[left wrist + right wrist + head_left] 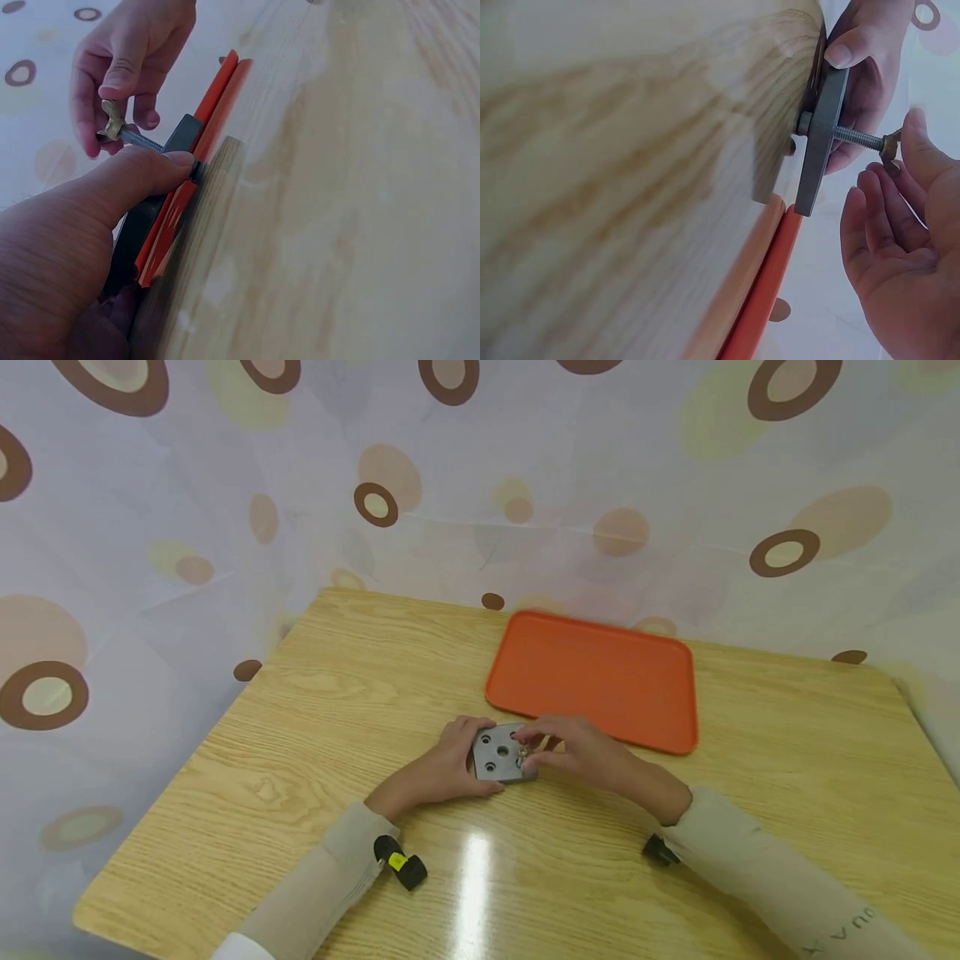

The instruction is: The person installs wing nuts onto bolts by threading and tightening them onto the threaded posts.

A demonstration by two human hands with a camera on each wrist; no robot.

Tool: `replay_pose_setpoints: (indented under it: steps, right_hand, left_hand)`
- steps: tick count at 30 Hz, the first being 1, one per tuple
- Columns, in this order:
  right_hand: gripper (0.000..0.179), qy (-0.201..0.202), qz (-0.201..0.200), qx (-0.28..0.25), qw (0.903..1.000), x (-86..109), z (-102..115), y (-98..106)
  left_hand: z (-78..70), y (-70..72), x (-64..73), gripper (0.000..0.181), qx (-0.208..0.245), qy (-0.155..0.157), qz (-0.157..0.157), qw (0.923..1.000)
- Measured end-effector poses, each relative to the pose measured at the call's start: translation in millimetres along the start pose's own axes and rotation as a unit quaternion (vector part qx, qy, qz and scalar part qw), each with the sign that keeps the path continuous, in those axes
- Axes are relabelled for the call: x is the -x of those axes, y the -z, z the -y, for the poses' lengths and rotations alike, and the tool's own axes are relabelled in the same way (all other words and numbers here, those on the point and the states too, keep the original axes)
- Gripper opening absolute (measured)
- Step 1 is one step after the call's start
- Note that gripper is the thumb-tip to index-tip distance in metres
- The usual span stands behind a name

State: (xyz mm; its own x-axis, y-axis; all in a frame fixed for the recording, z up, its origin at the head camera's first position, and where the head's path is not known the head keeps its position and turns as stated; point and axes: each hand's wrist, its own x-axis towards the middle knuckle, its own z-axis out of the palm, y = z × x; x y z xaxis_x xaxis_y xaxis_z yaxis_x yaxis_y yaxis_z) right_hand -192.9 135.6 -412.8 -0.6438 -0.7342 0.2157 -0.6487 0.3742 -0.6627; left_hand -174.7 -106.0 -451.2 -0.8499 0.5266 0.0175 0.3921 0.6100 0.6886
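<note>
My left hand (452, 764) grips a flat grey metal plate (504, 766) by its left side and holds it just above the table. Several round holes pierce the plate. A threaded bolt (859, 137) passes through it, with the bolt's head (804, 123) on the table side. At the bolt's outer end sits a brass-coloured wing nut (889, 150), some way off the plate's face. Between thumb and fingers, my right hand (577, 752) pinches the wing nut. In the left wrist view my left thumb (169, 166) presses on the plate's edge.
An orange tray (592, 672) lies on the wooden table (360, 693) just beyond the plate and to its right. Behind the table hangs a patterned cloth (555, 485). Black straps with small devices (401, 862) are on both sleeves.
</note>
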Motion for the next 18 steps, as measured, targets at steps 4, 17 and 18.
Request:
replay_pose_setpoints:
  steps: [4,17,18]
  right_hand:
    - [0.038,0.009,-0.01,0.0,0.9999,0.9,-1.2,-0.6]
    - [0.018,0.016,-0.036,0.023,0.999,3.2,-1.9,1.0]
    - [0.017,0.015,-0.037,0.026,0.9989,3.3,-1.7,1.1]
  left_hand:
    - [-0.1,0.2,0.1,0.085,0.002,-0.001,0.001,1.0]
    - [2.4,-0.8,-1.0,0.086,0.002,-0.002,0.001,1.0]
    - [2.8,-1.0,-1.2,0.086,0.001,-0.003,0.0,1.0]
